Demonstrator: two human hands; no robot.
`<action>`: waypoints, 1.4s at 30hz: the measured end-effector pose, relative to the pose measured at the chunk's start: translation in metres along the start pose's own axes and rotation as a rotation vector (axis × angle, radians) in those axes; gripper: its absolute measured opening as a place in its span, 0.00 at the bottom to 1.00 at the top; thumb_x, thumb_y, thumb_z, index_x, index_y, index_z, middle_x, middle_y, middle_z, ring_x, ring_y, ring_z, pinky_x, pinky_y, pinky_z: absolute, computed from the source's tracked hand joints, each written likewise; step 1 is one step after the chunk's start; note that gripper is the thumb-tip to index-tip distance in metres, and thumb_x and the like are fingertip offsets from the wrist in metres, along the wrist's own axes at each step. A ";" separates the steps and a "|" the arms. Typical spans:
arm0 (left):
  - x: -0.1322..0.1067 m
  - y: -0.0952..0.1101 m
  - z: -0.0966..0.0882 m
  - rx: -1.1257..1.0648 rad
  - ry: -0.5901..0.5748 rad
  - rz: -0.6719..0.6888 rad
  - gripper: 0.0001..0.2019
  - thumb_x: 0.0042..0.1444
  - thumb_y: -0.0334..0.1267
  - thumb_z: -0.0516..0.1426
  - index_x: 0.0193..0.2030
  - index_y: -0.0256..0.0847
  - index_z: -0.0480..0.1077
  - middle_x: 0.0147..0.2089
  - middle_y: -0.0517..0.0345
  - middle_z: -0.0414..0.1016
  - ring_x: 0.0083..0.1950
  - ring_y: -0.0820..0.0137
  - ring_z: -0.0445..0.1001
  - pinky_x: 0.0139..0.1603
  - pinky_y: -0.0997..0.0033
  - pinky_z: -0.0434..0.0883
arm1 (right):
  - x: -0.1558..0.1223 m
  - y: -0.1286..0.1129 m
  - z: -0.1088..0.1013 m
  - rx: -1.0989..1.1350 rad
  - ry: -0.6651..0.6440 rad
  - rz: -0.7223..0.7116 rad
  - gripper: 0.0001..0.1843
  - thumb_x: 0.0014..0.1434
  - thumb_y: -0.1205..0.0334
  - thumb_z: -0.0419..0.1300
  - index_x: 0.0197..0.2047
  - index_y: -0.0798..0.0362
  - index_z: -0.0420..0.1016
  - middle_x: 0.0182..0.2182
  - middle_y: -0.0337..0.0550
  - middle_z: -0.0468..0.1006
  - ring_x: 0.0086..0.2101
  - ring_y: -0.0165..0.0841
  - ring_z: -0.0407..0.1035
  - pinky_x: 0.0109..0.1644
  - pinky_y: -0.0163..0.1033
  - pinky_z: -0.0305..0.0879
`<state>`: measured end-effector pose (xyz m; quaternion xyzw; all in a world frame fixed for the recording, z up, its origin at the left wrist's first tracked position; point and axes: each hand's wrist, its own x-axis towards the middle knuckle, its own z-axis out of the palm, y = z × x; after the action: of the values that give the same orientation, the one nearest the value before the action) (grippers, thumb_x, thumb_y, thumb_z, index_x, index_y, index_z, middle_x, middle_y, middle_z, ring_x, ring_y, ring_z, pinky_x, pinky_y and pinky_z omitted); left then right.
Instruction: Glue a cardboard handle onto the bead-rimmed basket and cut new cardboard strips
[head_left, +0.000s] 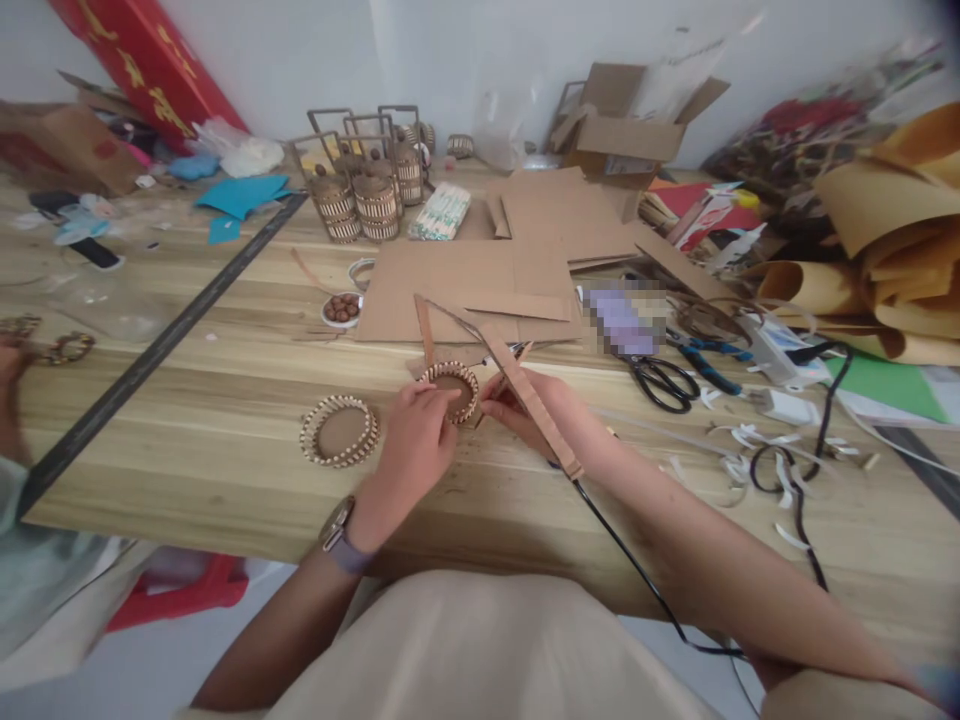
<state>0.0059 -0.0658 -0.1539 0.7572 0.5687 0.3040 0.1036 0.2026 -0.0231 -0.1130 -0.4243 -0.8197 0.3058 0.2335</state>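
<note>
My left hand (414,437) grips a small round basket piece (451,388) made of short sticks around a cardboard disc, holding it on the wooden table (225,450). My right hand (541,408) is closed on a bent cardboard strip handle (525,390) whose upright frame rises over the basket piece; a black cord (622,545) runs from under that hand off the table's front edge. A second, wider stick ring with a cardboard base (339,431) lies just left of my left hand.
Flat cardboard sheets (465,285) lie behind my hands. Several finished stick baskets with handles (364,195) stand at the back. Black scissors (664,382), blue pliers (705,362), white scraps and cables sit to the right. A small dish of brown beads (343,309) is nearby. Another person's hand (9,385) is at the left edge.
</note>
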 end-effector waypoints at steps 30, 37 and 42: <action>-0.002 0.011 0.025 0.213 -0.063 -0.005 0.11 0.67 0.35 0.55 0.36 0.37 0.77 0.38 0.48 0.81 0.54 0.52 0.72 0.54 0.46 0.66 | -0.009 -0.021 -0.026 0.130 0.131 0.101 0.13 0.65 0.52 0.56 0.46 0.50 0.76 0.34 0.44 0.80 0.32 0.36 0.74 0.35 0.40 0.71; -0.005 0.008 0.031 0.252 0.016 0.027 0.10 0.66 0.34 0.57 0.34 0.38 0.77 0.35 0.49 0.81 0.53 0.53 0.72 0.53 0.49 0.68 | -0.060 -0.064 -0.036 -0.163 0.343 0.058 0.20 0.63 0.40 0.59 0.34 0.47 0.79 0.17 0.35 0.67 0.16 0.29 0.59 0.21 0.36 0.57; -0.005 0.009 0.031 0.249 0.016 0.009 0.09 0.65 0.34 0.58 0.33 0.39 0.76 0.36 0.50 0.81 0.54 0.53 0.73 0.53 0.48 0.67 | -0.045 -0.058 -0.009 -0.297 0.341 -0.004 0.21 0.68 0.50 0.55 0.27 0.50 0.74 0.19 0.36 0.71 0.19 0.27 0.64 0.24 0.33 0.58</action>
<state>0.0308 -0.0671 -0.1757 0.7643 0.5995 0.2375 0.0028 0.2005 -0.0846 -0.0717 -0.4979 -0.8054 0.1051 0.3040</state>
